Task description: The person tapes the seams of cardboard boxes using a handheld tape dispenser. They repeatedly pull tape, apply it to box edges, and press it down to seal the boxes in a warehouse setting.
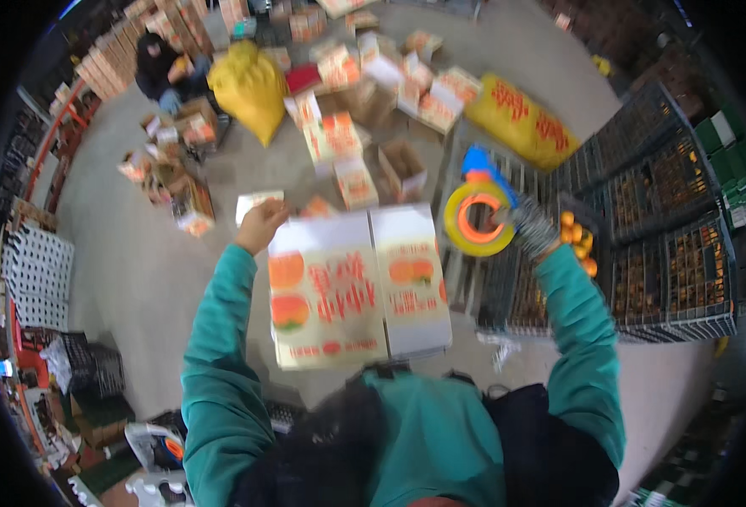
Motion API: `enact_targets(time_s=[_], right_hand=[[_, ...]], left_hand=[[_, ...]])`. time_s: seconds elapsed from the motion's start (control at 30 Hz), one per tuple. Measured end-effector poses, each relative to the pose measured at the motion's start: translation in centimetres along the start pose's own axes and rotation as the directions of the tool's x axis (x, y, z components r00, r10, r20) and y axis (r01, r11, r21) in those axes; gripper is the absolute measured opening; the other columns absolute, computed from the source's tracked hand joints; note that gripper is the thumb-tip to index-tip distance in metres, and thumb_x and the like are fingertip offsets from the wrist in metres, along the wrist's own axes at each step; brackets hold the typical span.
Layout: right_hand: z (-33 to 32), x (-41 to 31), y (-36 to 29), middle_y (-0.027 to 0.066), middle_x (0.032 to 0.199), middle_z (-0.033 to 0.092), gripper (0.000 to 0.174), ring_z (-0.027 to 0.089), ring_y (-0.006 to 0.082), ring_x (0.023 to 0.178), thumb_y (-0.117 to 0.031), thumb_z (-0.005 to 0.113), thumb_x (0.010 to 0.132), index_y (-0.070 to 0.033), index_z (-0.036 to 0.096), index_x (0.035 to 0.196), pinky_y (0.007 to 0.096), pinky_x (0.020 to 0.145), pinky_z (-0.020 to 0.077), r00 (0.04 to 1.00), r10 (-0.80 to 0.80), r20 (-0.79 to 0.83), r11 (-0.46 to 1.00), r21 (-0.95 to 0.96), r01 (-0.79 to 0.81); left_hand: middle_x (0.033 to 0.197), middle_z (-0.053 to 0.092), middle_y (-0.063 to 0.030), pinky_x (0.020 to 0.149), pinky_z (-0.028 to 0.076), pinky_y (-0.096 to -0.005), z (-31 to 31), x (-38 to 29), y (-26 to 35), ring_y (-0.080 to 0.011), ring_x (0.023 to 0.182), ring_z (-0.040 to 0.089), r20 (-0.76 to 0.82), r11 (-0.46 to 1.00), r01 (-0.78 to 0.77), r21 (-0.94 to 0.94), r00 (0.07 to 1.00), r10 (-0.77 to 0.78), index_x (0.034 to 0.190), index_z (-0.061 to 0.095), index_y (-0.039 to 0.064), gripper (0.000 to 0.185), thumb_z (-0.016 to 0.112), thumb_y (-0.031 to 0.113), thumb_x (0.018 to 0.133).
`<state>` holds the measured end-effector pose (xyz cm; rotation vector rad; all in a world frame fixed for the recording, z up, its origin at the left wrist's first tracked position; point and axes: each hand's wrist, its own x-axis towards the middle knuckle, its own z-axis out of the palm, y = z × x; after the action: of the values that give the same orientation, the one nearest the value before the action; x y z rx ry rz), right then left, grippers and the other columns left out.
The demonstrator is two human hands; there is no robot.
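Flat cardboard carton blanks (pixel 328 298), printed with orange fruit and red writing, lie before me. My left hand (pixel 262 224) is at their far left corner; whether it grips the cardboard cannot be told. In my right hand (pixel 533 228), in a grey knitted glove, is a blue tape dispenser (pixel 488 170) with a large roll of yellow tape (pixel 454 218) around an orange core. The dispenser is held up to the right of the blanks, apart from them, above a slatted surface.
Black crates of orange fruit (pixel 648 222) are stacked at the right. Beyond lie a yellow sack (pixel 522 120), a tied yellow bag (pixel 246 82) and scattered cartons (pixel 331 136). A person (pixel 163 70) sits at the back left. Black crates (pixel 94 364) stand at the left.
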<state>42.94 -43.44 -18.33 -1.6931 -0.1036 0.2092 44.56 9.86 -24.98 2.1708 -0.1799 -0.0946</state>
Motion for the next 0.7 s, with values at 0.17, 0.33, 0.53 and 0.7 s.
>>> enact_targets(time_s=[0.17, 0.33, 0.53, 0.7], right_hand=[[10.2, -10.1, 14.4, 0.0065, 0.104, 0.066, 0.054, 0.063, 0.0185, 0.089, -0.009, 0.074, 0.074, -0.001, 0.057, 0.125, 0.0321, 0.079, 0.0530, 0.979, 0.201, -0.024, 0.967, 0.161, -0.195], [11.8, -9.6, 18.3, 0.0066, 0.097, 0.064, 0.045, 0.060, 0.0185, 0.077, -0.007, 0.071, 0.079, 0.000, 0.057, 0.121, 0.0363, 0.067, 0.0506, 0.949, 0.277, -0.147, 0.956, 0.141, -0.258], [11.2, -9.1, 11.7, 0.0101, 0.112, 0.060, 0.045, 0.057, 0.0225, 0.095, -0.013, 0.073, 0.078, 0.001, 0.058, 0.118, 0.0398, 0.082, 0.0473, 0.930, 0.281, -0.237, 0.938, 0.275, -0.213], [9.0, -11.2, -4.1, 0.0139, 0.124, 0.054, 0.051, 0.054, 0.0281, 0.109, -0.017, 0.077, 0.070, -0.001, 0.059, 0.115, 0.0435, 0.094, 0.0431, 0.945, -0.314, -0.095, 0.949, -0.003, 0.316]], left_hand=[[0.112, 0.062, -0.0209, 0.093, 0.048, -0.0388, 8.9, -17.1, -10.9, -0.0367, 0.104, 0.058, -0.247, 0.869, 0.449, 0.208, 0.884, -0.397, 0.122, 0.058, 0.002, 0.059, 0.076, 0.033, 0.075], [0.110, 0.059, -0.0208, 0.088, 0.049, -0.0431, 12.6, -18.7, -12.1, -0.0357, 0.101, 0.057, -0.535, 0.839, 0.535, 0.100, 0.740, -0.408, 0.116, 0.059, 0.000, 0.059, 0.078, 0.033, 0.070], [0.102, 0.070, -0.0136, 0.082, 0.055, -0.0344, 9.8, -18.8, -6.0, -0.0243, 0.091, 0.068, -0.453, 0.789, 0.445, -0.423, 0.651, -0.609, 0.108, 0.063, -0.002, 0.051, 0.084, 0.025, 0.071], [0.111, 0.067, -0.0079, 0.088, 0.054, -0.0335, 0.9, -21.5, -0.3, -0.0194, 0.101, 0.064, -0.198, 0.678, -0.021, -0.735, 0.962, -0.185, 0.120, 0.059, 0.001, 0.048, 0.078, 0.004, 0.075]])
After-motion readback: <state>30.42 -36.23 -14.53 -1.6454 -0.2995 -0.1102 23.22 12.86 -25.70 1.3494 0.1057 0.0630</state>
